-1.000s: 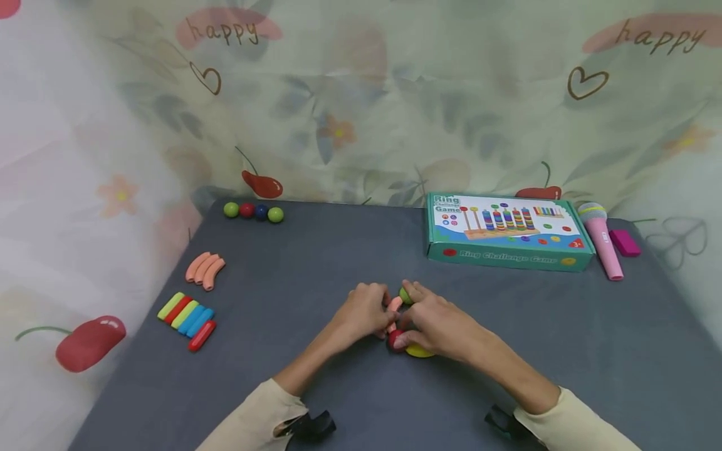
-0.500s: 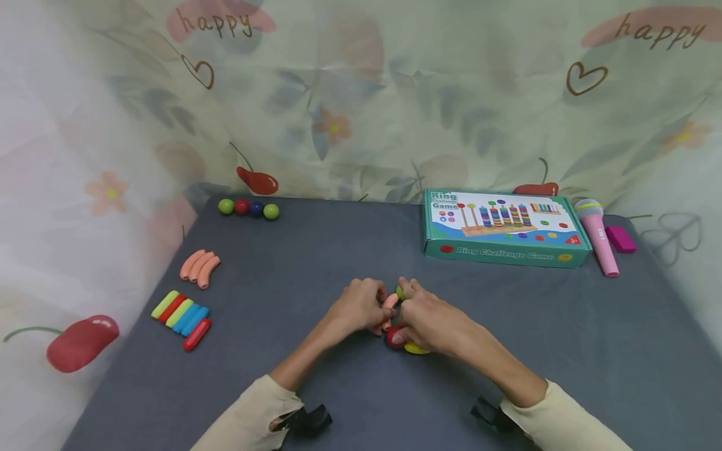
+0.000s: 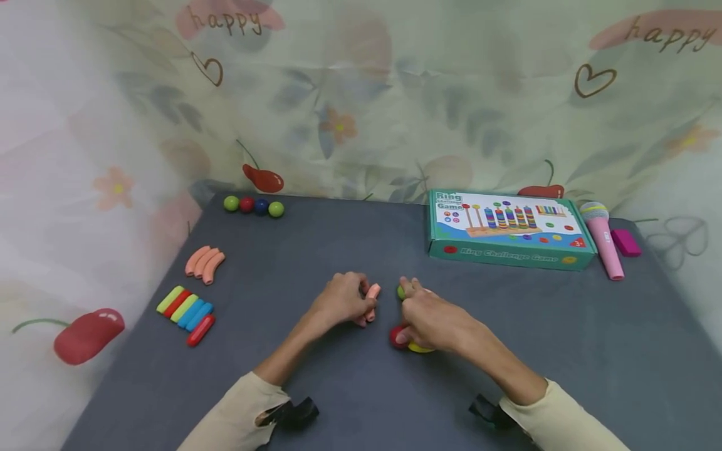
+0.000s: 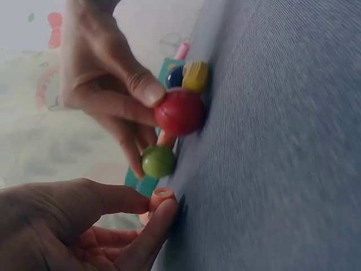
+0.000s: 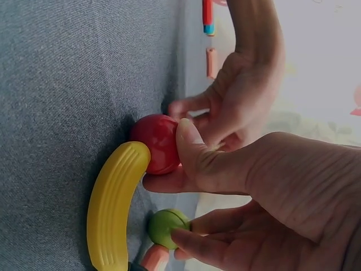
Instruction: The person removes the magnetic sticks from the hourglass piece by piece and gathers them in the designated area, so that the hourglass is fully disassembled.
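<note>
My left hand (image 3: pixel 342 297) pinches a curved salmon-coloured tube (image 3: pixel 372 302) between thumb and finger, low over the dark cloth. Its hollow end shows in the left wrist view. To its right, my right hand (image 3: pixel 437 316) grips a red ball (image 5: pixel 158 144) between thumb and forefinger. Other fingers of that hand touch a green ball (image 5: pixel 168 227). Against the red ball lies a ridged yellow curved piece (image 5: pixel 115 209). Part of another salmon piece (image 5: pixel 155 258) shows by the green ball. A dark blue ball (image 4: pixel 174 77) sits beyond the red one in the left wrist view.
On the left of the table (image 3: pixel 316 238) lie three salmon tubes (image 3: pixel 204 263) and several coloured sticks (image 3: pixel 186 310). A row of balls (image 3: pixel 254 205) is at the back left. A game box (image 3: pixel 510 230), pink microphone (image 3: pixel 603 241) and magenta block (image 3: pixel 626 242) occupy the back right.
My left hand has moved left with the salmon tube, away from the red and green balls. My right hand stays at the balls. The head view has shifted slightly.
</note>
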Tool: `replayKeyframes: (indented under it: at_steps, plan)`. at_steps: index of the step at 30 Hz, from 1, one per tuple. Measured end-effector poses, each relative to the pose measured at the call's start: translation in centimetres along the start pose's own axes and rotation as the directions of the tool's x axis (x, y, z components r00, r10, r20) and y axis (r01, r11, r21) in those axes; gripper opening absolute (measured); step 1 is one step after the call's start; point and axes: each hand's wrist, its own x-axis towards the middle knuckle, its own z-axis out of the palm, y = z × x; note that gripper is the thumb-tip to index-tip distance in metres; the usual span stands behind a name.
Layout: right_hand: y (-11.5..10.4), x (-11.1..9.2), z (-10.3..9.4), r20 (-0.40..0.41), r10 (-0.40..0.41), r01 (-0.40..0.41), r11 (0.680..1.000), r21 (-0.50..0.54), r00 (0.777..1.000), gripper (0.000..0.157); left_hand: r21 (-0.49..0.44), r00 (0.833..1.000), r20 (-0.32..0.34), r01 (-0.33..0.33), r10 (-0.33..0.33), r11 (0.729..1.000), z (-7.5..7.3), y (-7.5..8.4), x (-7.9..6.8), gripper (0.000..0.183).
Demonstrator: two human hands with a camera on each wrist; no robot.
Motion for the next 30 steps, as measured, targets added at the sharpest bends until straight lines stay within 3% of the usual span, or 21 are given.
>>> replayKeyframes:
  at_steps: [6, 12, 15, 20, 25, 27, 30]
  plan:
    - [0.6, -0.3, -0.2, -0.01, -0.027, 0.027, 1.0, -0.003, 1.0, 0.029, 0.003, 0.997, -0.069, -0.023, 0.023, 1.0, -1.2, -0.8, -0.8, 0.012]
    - [0.9, -0.3, -0.3, -0.012, -0.054, 0.054, 0.999, 0.0, 0.998, 0.03, 0.085, 0.981, -0.191, -0.028, 0.044, 0.996, -3.7, -1.6, -2.2, 0.029]
    - [1.0, -0.4, -0.3, -0.005, -0.052, 0.052, 0.998, 0.019, 0.999, 0.027, 0.148, 0.969, -0.246, 0.013, 0.024, 0.989, -5.5, -3.0, -2.8, 0.035]
    - [0.9, -0.5, -0.3, -0.001, -0.054, 0.054, 0.998, 0.044, 0.999, 0.023, 0.184, 0.953, -0.293, 0.139, -0.08, 0.973, -8.5, -6.4, -4.1, 0.041]
    - [0.6, -0.3, -0.2, 0.003, -0.056, 0.056, 0.996, 0.064, 0.998, 0.021, 0.223, 0.917, -0.392, 0.176, -0.078, 0.959, -11.3, -10.0, -5.6, 0.036]
    - [0.6, -0.2, -0.2, 0.007, -0.055, 0.054, 0.996, 0.067, 0.998, 0.022, 0.242, 0.889, -0.451, 0.208, -0.08, 0.948, -12.1, -11.4, -5.8, 0.036]
    - [0.7, -0.1, -0.2, 0.012, -0.06, 0.059, 0.996, 0.072, 0.998, 0.022, 0.23, 0.853, -0.505, 0.283, -0.134, 0.931, -13.0, -13.1, -5.8, 0.037]
